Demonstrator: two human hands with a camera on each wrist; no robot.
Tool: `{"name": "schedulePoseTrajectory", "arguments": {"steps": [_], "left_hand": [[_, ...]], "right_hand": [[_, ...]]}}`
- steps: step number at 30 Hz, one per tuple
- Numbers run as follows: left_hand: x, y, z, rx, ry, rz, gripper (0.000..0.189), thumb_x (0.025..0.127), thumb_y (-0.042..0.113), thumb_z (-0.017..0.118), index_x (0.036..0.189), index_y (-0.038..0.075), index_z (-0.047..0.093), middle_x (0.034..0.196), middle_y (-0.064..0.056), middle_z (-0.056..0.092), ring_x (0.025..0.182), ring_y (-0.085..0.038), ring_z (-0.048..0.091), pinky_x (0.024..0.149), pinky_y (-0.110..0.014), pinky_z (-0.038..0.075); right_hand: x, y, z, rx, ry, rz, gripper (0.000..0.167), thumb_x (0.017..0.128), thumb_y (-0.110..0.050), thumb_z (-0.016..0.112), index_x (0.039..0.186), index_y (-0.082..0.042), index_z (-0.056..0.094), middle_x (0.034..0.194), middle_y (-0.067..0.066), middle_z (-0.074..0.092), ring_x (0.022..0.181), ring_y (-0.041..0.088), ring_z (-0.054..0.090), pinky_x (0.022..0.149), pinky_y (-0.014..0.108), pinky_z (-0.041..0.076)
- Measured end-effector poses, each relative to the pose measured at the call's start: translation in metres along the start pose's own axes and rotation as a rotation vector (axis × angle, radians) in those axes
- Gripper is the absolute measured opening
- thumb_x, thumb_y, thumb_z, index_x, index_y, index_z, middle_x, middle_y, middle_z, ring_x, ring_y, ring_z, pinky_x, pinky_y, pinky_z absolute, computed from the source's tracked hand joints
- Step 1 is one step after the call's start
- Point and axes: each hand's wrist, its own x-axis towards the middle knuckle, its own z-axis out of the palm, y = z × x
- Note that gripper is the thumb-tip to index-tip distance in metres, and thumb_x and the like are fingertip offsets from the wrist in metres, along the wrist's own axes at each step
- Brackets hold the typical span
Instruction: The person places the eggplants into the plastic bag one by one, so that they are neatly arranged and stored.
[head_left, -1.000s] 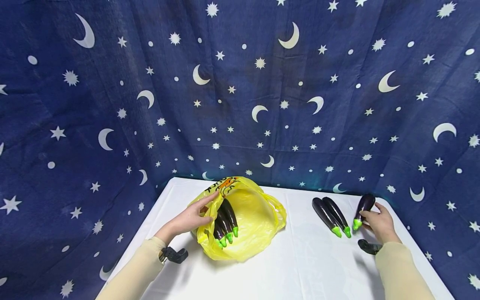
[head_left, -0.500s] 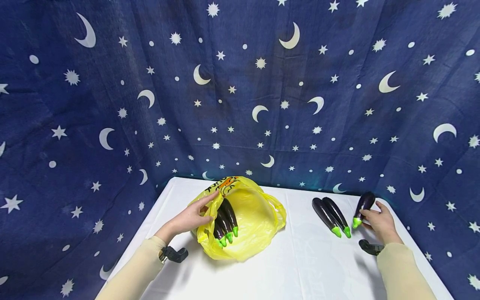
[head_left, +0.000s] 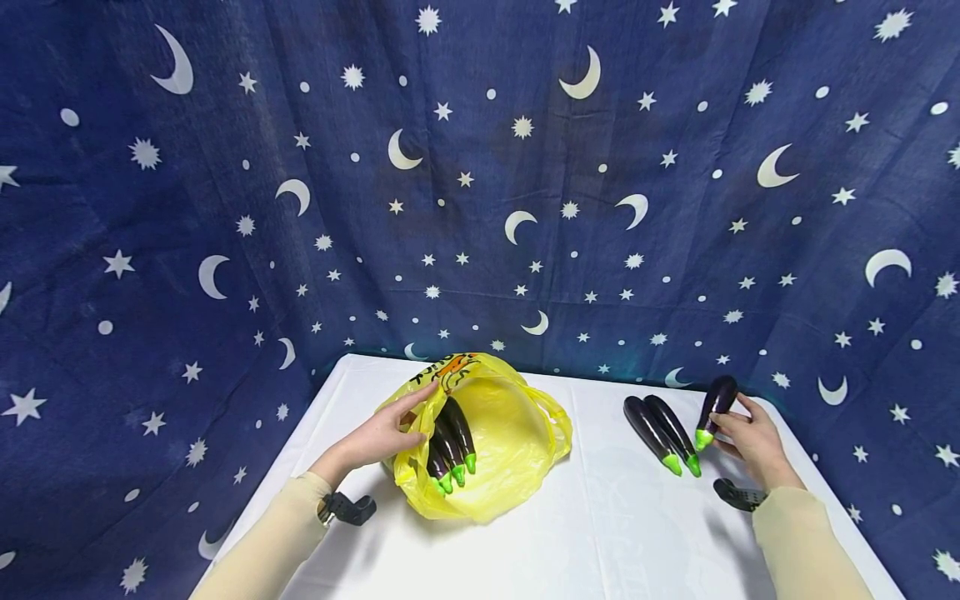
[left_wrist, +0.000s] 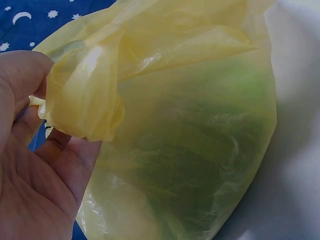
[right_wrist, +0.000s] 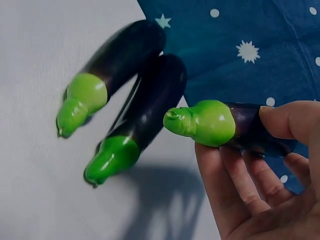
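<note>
My left hand (head_left: 381, 435) pinches the left edge of a yellow plastic bag (head_left: 517, 450), its mouth held wide toward me. Inside the bag lie 3 dark purple eggplants (head_left: 453, 442) with green stem ends. In the left wrist view the gathered yellow plastic (left_wrist: 85, 95) sits between thumb and fingers, and the eggplants show only as dark shapes through it. At the right, my right hand (head_left: 756, 437) grips another eggplant (head_left: 717, 404) between thumb and fingers, green end toward me. The right wrist view shows this eggplant (right_wrist: 212, 122) raised above the table, its shadow below.
Two more eggplants (head_left: 662, 429) lie side by side on the white table (head_left: 555, 542), just left of my right hand. A blue cloth (head_left: 480, 183) with moons and stars hangs behind the table and along both sides.
My right hand has lifted the eggplant and moved slightly left with it, toward the two lying eggplants. The left hand and the bag have stayed in place.
</note>
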Motion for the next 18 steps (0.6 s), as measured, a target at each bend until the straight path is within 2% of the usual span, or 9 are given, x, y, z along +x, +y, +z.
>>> {"name": "schedulePoseTrajectory", "arguments": {"steps": [8, 12, 18], "left_hand": [[0.000, 0.000, -0.001, 0.010, -0.004, 0.003, 0.082, 0.094, 0.007, 0.068, 0.164, 0.022, 0.028, 0.168, -0.003, 0.024, 0.143, -0.035, 0.039, 0.115, -0.056, 0.034], [0.000, 0.001, -0.001, 0.014, -0.004, -0.005, 0.082, 0.094, 0.008, 0.068, 0.164, 0.023, 0.028, 0.168, -0.002, 0.024, 0.143, -0.034, 0.038, 0.115, -0.054, 0.033], [0.001, 0.002, -0.001, 0.015, -0.003, -0.001, 0.082, 0.094, 0.008, 0.068, 0.164, 0.021, 0.028, 0.168, -0.004, 0.024, 0.143, -0.035, 0.038, 0.115, -0.056, 0.033]], "right_hand": [[-0.003, -0.004, 0.008, 0.039, -0.063, -0.064, 0.090, 0.101, -0.016, 0.063, 0.164, -0.006, -0.001, 0.140, 0.029, 0.045, 0.083, -0.001, 0.063, 0.081, 0.036, 0.060], [-0.004, -0.005, 0.012, 0.050, -0.095, -0.088, 0.092, 0.101, -0.020, 0.066, 0.165, -0.008, 0.000, 0.140, 0.023, 0.046, 0.086, -0.002, 0.065, 0.081, 0.035, 0.060], [-0.007, -0.010, 0.015, 0.081, -0.160, -0.142, 0.091, 0.100, -0.019, 0.067, 0.165, -0.007, 0.004, 0.121, 0.001, 0.056, 0.089, 0.001, 0.066, 0.081, 0.035, 0.060]]}}
